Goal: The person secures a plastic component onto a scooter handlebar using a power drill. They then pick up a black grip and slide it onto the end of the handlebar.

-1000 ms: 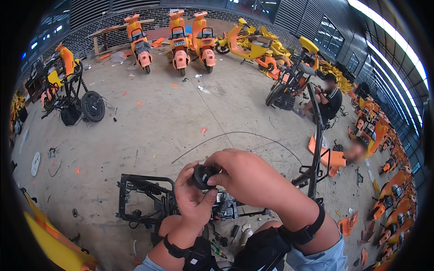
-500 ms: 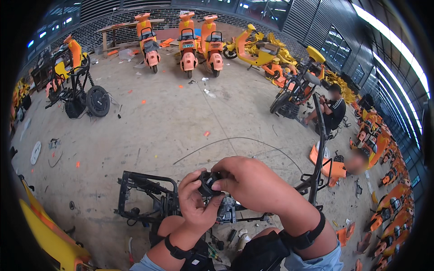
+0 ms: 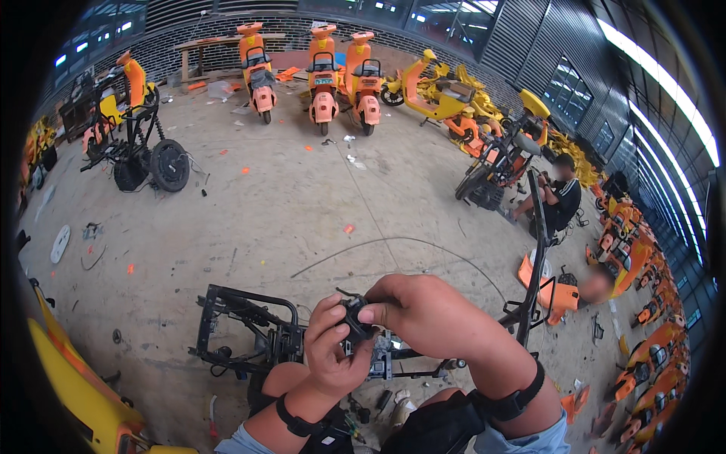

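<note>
My left hand [image 3: 335, 352] and my right hand [image 3: 412, 301] are close together in front of me, both closed on a small black part [image 3: 354, 310]. The part is roundish, and a short black wire or tab sticks out at its top. My left fingers wrap round its left side while my right thumb presses on its face. Just beneath my hands lies a bare black scooter frame [image 3: 203, 321] on the floor, partly hidden by my arms and legs. A grey metal fitting on it shows between my wrists.
A long black frame tube [image 3: 535, 280] rises at my right. A thin cable [image 3: 393, 239] curves across the concrete floor. At the lower left is a yellow body panel [image 3: 72, 393]. Orange-yellow scooters [image 3: 323, 83] stand at the back. Another person [image 3: 563, 198] sits at the right by a stripped scooter.
Between my hands the black part has turned, and its short wire or tab now points up. My right hand has shifted slightly right and down. The view has tilted a little.
</note>
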Tool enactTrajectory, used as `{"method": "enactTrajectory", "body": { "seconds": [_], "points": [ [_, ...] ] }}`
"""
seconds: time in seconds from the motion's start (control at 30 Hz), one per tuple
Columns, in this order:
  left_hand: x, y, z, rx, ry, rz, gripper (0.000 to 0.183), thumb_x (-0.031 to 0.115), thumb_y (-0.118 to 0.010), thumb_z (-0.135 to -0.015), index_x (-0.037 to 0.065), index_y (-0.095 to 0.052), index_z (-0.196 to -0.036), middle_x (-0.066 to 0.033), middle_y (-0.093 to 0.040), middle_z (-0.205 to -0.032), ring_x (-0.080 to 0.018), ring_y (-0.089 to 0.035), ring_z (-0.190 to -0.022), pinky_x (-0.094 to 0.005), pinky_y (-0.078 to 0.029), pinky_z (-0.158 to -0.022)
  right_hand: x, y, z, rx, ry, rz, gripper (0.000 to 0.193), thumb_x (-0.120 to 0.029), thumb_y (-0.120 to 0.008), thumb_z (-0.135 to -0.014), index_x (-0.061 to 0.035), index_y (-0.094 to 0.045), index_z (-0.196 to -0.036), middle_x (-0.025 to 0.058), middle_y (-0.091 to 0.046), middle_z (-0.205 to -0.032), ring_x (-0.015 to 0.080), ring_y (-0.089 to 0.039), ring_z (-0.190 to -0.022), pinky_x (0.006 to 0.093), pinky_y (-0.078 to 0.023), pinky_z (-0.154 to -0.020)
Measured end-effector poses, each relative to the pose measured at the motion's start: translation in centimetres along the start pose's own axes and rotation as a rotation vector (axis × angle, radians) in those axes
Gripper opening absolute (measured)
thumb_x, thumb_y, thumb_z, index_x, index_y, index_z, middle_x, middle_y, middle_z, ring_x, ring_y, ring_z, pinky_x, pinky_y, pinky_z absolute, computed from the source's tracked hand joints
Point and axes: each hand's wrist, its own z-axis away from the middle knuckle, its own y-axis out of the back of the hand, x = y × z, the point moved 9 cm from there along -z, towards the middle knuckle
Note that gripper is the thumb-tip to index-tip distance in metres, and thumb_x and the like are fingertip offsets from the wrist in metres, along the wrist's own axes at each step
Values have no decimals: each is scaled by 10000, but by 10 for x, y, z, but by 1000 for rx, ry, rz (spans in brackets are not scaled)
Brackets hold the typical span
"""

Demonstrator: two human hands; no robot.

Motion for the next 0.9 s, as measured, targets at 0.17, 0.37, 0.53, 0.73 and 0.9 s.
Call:
{"method": "enactTrajectory", "body": {
  "seconds": [0.17, 0.37, 0.53, 0.73, 0.9],
  "points": [
    [2, 1, 0, -15, -29, -21, 669, -84, -800, -751, 89, -460, -1300, -148, -510, -1336, -423, -583, -1227, -513, -532, -987, 0, 0, 0, 11, 22, -55, 355, -304, -714, -936, 25, -702, -1069, 235, -721, -944, 387, -699, -909, 428, -537, -797],
    [-14, -6, 0, -8, 151, 269, 878, 30, -824, -805, 86, -303, -1509, -183, -428, -1459, -385, -491, -1341, -515, -456, -1075, 4, 5, -3, 79, 14, -82, 315, -195, -768, -908, -4, -683, -1143, 156, -730, -984, 259, -701, -888, 367, -544, -805],
    [-39, -19, -5, -94, 511, 585, 830, 352, -711, -964, -13, -243, -1545, -188, -392, -1521, -306, -463, -1361, -458, -377, -1134, -4, 13, -3, 152, 119, -43, 335, -117, -801, -848, -28, -688, -1151, 120, -714, -975, 226, -686, -874, 354, -545, -793],
    [-62, -21, 19, -94, 695, 648, 619, 357, -614, -1031, -47, -417, -1457, -151, -568, -1377, -225, -547, -1275, -382, -414, -1104, -5, 10, -3, 152, 152, 34, 354, -100, -805, -828, -35, -695, -1158, 126, -709, -965, 242, -686, -861, 364, -547, -777],
    [-58, -20, 17, -90, 668, 641, 588, 281, -673, -1004, -43, -446, -1438, -150, -583, -1368, -228, -551, -1286, -377, -427, -1101, -6, 14, 0, 170, 125, 67, 339, -107, -807, -827, -20, -701, -1137, 135, -711, -942, 243, -692, -834, 360, -547, -763]
  ]
}}
